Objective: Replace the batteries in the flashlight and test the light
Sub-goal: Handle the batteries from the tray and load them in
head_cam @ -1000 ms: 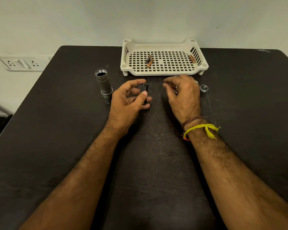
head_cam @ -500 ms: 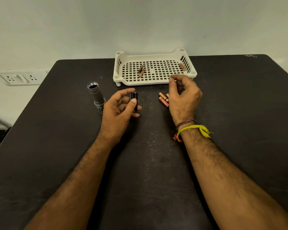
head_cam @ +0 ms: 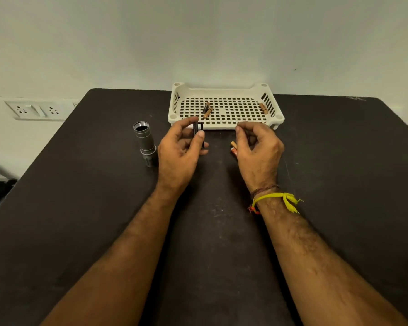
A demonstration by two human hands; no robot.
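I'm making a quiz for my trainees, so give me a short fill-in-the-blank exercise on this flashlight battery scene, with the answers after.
1. The black battery holder is held in the ____ hand.
2. The open flashlight body stands on the table to the ____ of both hands.
3. The white perforated tray holds ____ loose batteries.
4. The yellow string is tied around the ____ wrist.

Answers: left; left; three; right
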